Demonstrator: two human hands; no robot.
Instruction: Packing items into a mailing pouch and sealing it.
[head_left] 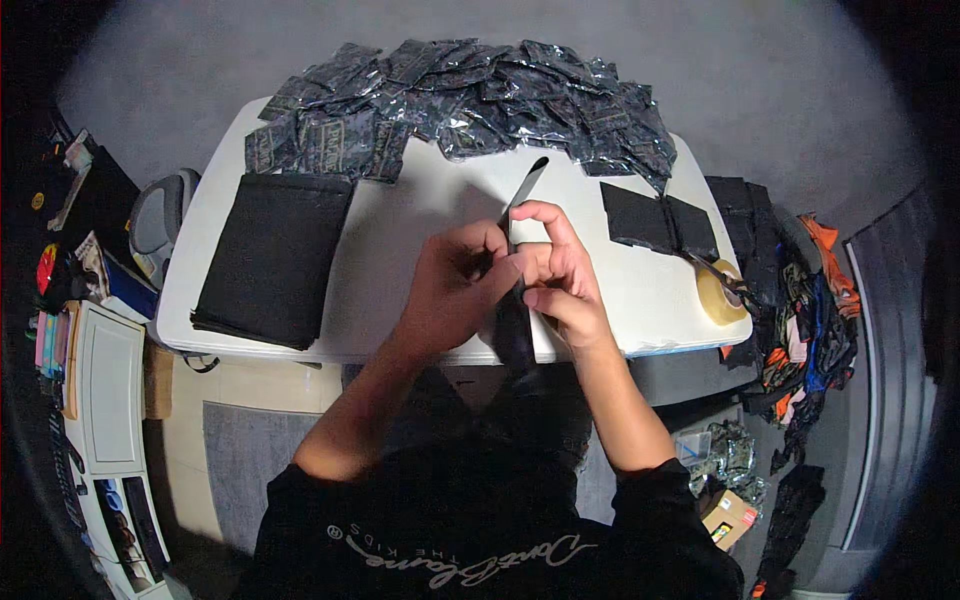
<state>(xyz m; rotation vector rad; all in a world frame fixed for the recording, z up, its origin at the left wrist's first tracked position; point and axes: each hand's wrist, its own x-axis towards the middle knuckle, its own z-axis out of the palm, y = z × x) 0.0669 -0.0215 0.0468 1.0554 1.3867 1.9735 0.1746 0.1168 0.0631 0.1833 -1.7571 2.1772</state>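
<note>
Over the near middle of the white table (400, 230), my two hands meet around a narrow dark strip (516, 335). Its lower part is black and hangs toward the table's near edge; a grey, black-tipped end (530, 182) sticks up past my fingers. My left hand (455, 280) pinches it with thumb and fingers pressed together. On the other side, my right hand (565, 275) grips it too, index finger bent above and thumb below. What lies between the fingertips is hidden. A stack of black fabric pieces (275, 260) lies left of my left hand.
Shiny clear-wrapped dark packets (470, 95) heap along the far edge. Flat black pieces (640, 215) lie at the right, near dark-handled scissors (722, 275) and a tape roll (715, 300). Mixed cloth (800, 340) piles beyond the right edge. A grey chair (165, 225) stands left.
</note>
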